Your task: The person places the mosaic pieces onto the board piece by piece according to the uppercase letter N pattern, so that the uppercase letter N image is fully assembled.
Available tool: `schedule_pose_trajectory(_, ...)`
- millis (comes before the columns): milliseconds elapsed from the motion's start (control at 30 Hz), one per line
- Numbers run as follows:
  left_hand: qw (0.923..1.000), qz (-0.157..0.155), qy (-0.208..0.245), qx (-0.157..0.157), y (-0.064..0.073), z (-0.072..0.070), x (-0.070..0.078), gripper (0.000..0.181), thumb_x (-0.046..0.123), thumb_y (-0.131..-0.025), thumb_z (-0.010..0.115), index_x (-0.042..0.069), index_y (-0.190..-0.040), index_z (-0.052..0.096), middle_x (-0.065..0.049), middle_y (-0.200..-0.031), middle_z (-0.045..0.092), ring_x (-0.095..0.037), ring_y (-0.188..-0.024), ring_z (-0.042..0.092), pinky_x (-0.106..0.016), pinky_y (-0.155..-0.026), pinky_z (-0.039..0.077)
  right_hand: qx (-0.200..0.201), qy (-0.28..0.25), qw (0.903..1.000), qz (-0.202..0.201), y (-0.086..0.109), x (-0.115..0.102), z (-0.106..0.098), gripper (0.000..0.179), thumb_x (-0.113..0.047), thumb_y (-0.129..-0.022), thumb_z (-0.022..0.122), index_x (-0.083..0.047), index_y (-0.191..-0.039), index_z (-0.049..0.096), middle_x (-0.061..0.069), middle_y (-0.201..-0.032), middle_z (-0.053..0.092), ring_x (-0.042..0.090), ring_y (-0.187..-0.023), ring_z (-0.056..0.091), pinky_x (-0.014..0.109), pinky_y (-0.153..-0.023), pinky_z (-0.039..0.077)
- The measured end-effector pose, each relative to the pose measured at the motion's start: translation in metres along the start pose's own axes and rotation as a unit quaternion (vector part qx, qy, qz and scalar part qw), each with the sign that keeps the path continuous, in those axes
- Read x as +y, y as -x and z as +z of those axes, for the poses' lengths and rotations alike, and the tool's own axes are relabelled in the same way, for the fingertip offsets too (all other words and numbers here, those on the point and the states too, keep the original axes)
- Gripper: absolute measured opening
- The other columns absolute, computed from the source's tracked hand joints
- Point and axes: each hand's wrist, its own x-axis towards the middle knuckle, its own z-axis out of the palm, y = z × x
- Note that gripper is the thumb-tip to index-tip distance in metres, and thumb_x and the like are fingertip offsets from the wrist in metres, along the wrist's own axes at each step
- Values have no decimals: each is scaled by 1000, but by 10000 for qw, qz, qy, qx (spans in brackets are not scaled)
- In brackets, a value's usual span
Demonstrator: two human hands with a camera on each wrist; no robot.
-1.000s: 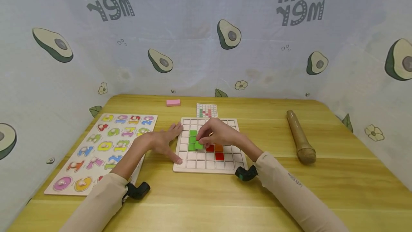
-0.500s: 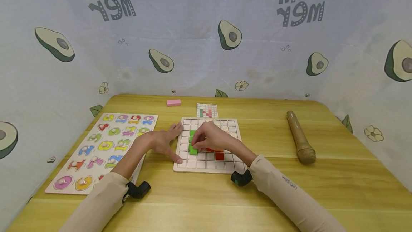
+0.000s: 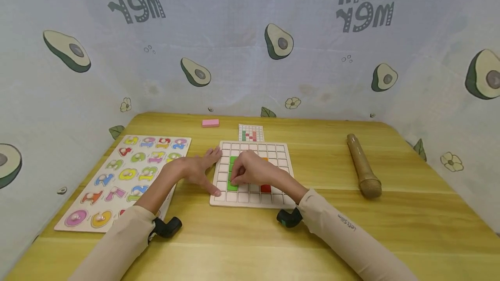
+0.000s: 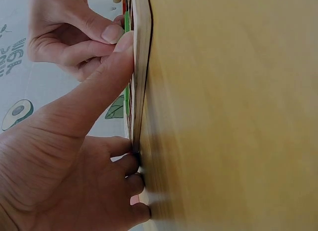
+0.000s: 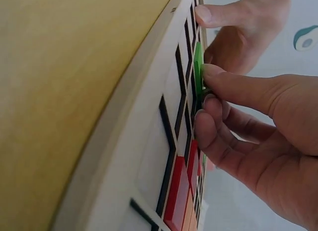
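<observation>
A square white grid board (image 3: 250, 201) lies on the table with a column of green tiles (image 3: 232, 160) in its left part. My right hand (image 3: 255, 169) is over the board, thumb and fingers curled round the lowest green tile (image 3: 232, 187). In the right wrist view the thumb touches the face of the green tile (image 5: 198, 67); the curled fingers partly hide it. My left hand (image 3: 195, 173) spreads along the board's left edge, its thumb resting on the near left corner. A red tile (image 3: 266, 188) and an orange tile (image 3: 265, 159) show beside my right hand, which covers others.
A number puzzle board (image 3: 121, 185) lies at the left, partly under my left forearm. Behind the grid board lies a small pattern card (image 3: 251, 133), with a pink block (image 3: 210, 123) to its left. A brown toy microphone (image 3: 363, 166) lies at the right.
My right hand has carried the green tile left and toward me, from beside the green column to its lower end. My left hand has stayed at the board's edge.
</observation>
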Motion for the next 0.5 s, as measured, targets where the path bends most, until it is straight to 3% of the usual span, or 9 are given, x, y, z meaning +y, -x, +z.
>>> schedule_pose_trajectory(133,10000,20,-18,-25,0,-2,0,132,57,-86,88,12,-175,1,-6,-182,-12,-29,-168,-6,-58,-132,12,61,47,9999,87,0,0,2,9,0,-90,86,-2,-82,84,0,-76,77,-2,-66,60,16,-63,51)
schedule_pose_trajectory(333,10000,-26,-31,50,4,-4,-3,133,58,-86,88,12,-175,0,-9,-182,-10,-34,-168,-1,-61,-131,16,215,145,9995,-155,-2,2,1,8,-4,-92,86,-4,-84,85,-2,-77,76,-2,-66,57,17,-62,49)
schedule_pose_trajectory(500,9999,104,126,20,7,-3,-8,132,57,-87,87,8,-174,0,-12,-181,-12,-36,-167,-3,-62,-131,14,936,292,9952,-69,3,6,-9,11,-15,-98,82,-6,-92,86,-3,-83,75,6,-72,62,22,-68,53)
